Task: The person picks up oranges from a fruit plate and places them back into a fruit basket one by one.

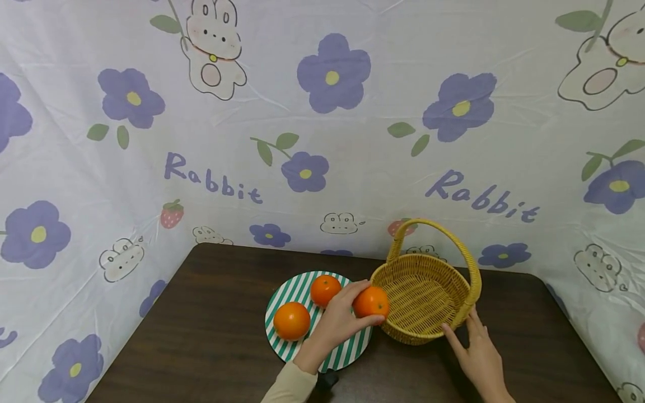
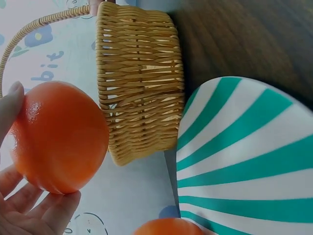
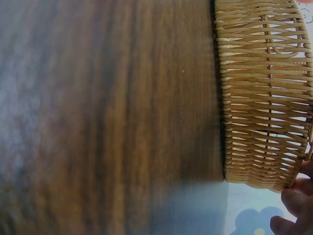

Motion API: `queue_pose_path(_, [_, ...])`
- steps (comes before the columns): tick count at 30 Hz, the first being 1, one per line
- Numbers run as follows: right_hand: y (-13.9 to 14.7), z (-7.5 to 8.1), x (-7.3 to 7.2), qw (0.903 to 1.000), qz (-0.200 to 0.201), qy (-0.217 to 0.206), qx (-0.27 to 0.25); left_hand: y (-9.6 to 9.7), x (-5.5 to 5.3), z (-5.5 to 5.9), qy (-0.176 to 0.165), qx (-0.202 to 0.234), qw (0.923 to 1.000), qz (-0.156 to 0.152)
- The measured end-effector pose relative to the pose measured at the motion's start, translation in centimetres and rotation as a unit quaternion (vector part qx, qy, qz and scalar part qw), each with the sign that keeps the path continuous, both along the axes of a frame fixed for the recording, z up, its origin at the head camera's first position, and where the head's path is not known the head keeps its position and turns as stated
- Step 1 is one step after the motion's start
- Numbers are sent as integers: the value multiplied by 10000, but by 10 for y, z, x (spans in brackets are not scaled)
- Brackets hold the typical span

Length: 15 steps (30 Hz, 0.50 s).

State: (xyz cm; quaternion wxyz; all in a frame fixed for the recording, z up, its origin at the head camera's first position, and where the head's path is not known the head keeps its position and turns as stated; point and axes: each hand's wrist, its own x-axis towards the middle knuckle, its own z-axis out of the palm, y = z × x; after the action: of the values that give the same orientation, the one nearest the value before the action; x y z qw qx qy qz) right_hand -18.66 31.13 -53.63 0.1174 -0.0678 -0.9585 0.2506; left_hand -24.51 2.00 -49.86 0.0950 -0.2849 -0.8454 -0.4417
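Observation:
My left hand (image 1: 336, 320) grips an orange (image 1: 373, 302), fingers on its far side and thumb along the near side. That orange is in the air at the left rim of a yellow wicker basket (image 1: 403, 331); the left wrist view shows it beside the basket's woven wall (image 2: 142, 83). At the basket's right side, my right hand (image 1: 478, 358) holds the rim near the handle's foot, thumb at the front. Two more oranges, a front one (image 1: 292, 321) and a back one (image 1: 325, 290), lie on a round green-and-white striped plate (image 1: 347, 354).
Everything stands on a dark brown wooden table (image 1: 201, 330). A white cloth (image 1: 373, 151) with flowers and rabbits hangs behind and along the sides. The basket's tall arched handle (image 1: 473, 268) rises over its right part. A small black object (image 1: 327, 379) is by my left wrist.

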Motion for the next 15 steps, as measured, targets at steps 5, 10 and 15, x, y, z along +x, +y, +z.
queue_pose_path(5, [0, 0, 0, 9999, -9, -108, -4, 6, -6, 3, 30, 17, 10000, -54])
queue_pose_path(10, [1, 0, -1, 9997, 17, -226, -3, 11, -10, 3, 36, -18, 10000, -13])
queue_pose_path(15, [2, 0, -1, 9996, -13, -294, -6, 15, -12, 3, 48, 49, 10000, 12])
